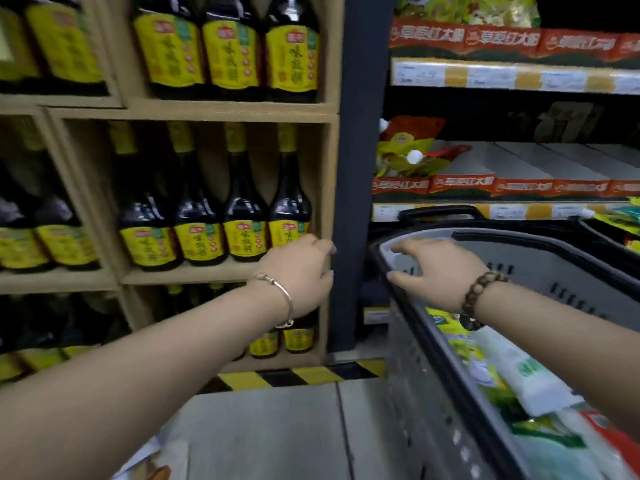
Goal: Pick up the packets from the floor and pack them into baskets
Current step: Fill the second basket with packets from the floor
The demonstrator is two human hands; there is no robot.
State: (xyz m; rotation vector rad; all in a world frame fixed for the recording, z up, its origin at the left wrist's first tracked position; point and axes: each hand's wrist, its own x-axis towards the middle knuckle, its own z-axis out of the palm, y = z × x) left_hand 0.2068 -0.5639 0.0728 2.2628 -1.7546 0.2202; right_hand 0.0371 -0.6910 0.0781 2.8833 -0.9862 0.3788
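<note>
Left hand (pixel 299 271): fingers relaxed, empty, near the bottles (pixel 204 237)
Right hand (pixel 440 268): fingers spread, released, over the basket (pixel 415 375) holding packets (pixel 530 375)

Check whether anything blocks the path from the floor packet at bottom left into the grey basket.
Nothing visible does: bare floor lies between the white-and-orange packet and the open-topped grey plastic basket; the right hand only touches its rim.

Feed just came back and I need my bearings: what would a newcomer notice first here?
Two bare hands reach forward: the left hand before shelves of dark bottles with yellow labels, the right hand spread at the grey basket rim. Green-and-white packets lie in that basket.
</note>
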